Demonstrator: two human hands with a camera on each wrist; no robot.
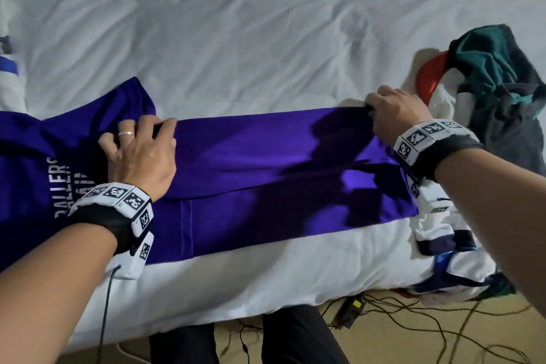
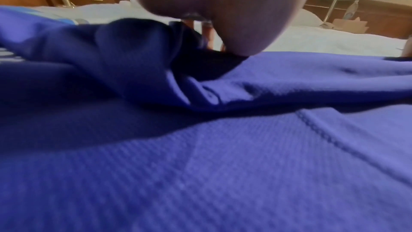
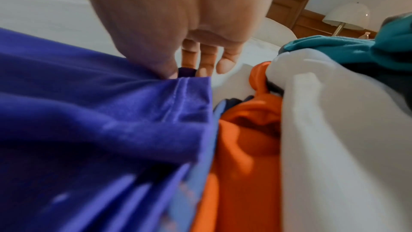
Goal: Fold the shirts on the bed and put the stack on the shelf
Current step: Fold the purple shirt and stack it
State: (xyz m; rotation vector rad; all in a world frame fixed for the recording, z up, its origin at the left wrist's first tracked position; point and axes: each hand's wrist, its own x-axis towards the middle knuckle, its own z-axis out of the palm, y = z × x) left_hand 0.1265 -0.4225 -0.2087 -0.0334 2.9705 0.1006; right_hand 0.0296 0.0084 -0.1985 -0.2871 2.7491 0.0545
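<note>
A purple shirt with white lettering lies lengthwise along the bed's near edge, its far side folded over toward me. My left hand grips the fabric at the shoulder end, fingers curled and thumb lying along the fold. In the left wrist view the purple shirt bunches under my left hand. My right hand pinches the far corner of the hem at the other end. In the right wrist view the thumb of my right hand presses on the purple shirt at its stitched hem, with the fingers behind it.
A pile of unfolded clothes lies at the right: a teal and dark garment, an orange one, and a white one. The white sheet stretches beyond. A white and blue garment sits at the left edge. Cables trail on the floor.
</note>
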